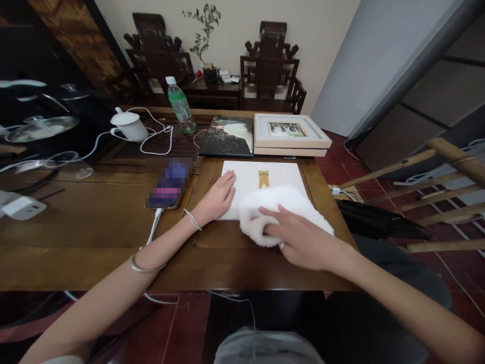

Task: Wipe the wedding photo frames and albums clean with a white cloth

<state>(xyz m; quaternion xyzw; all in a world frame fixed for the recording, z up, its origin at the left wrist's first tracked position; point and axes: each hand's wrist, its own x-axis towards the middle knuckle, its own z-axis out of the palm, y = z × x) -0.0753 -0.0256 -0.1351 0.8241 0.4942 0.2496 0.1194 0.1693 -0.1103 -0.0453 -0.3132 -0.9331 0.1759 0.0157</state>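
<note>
A white picture panel [273, 177] with a small yellow cat figure lies flat on the wooden table [94, 222]. My left hand [217, 197] rests flat on the panel's left edge, fingers stretched out. My right hand [299, 237] presses down on a fluffy white cloth [280, 205] that covers the panel's near right part, with fingers curled into the cloth's near edge.
A stack of framed pictures [290, 134] and a dark print [229, 135] lie behind the panel. A phone [170, 184] on a white cable, a green bottle [181, 106], a white kettle [129, 125] and a charger [22, 206] sit to the left. A bamboo chair [435, 192] stands on the right.
</note>
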